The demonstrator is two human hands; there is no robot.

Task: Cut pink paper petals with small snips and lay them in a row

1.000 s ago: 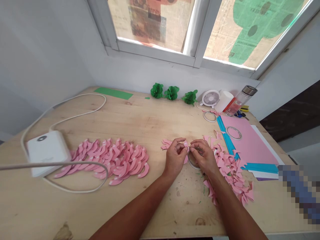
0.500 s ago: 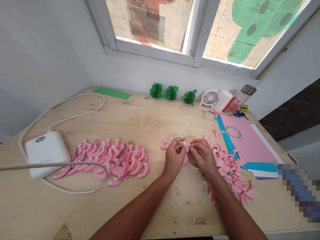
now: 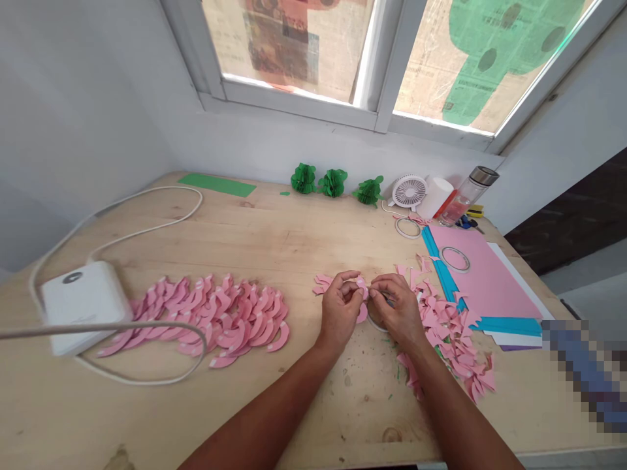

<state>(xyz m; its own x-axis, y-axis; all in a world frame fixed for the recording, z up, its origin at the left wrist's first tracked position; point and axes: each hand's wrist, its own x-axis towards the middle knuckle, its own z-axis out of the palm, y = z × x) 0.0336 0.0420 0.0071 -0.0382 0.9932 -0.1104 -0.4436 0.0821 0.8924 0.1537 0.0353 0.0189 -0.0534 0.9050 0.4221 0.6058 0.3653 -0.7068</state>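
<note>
Near the middle of the table, my left hand point(image 3: 341, 307) pinches a curved pink paper piece point(image 3: 362, 314) between thumb and fingertips. Close beside it, my right hand point(image 3: 396, 301) is closed, its fingertips almost meeting those of the left. A ring-shaped roll of tape point(image 3: 376, 320) shows under the right thumb and palm, partly hidden by that hand. Small pink scraps point(image 3: 322, 283) lie just left of my left hand. More pink paper offcuts point(image 3: 453, 336) are heaped beside and beneath my right forearm.
Left, a pile of curved pink paper pieces point(image 3: 235, 320) lies near a white power bank point(image 3: 88, 303) with a looping cable point(image 3: 189, 326). Green paper balls point(image 3: 333, 183), a small fan point(image 3: 409, 192) and a bottle point(image 3: 467, 196) stand behind. Pink sheets point(image 3: 494, 281) and another tape roll point(image 3: 455, 259) are right.
The camera view has shifted slightly. Both hands stay together at nearly the same place, the pink piece still in the left; the right fingers have moved only a little.
</note>
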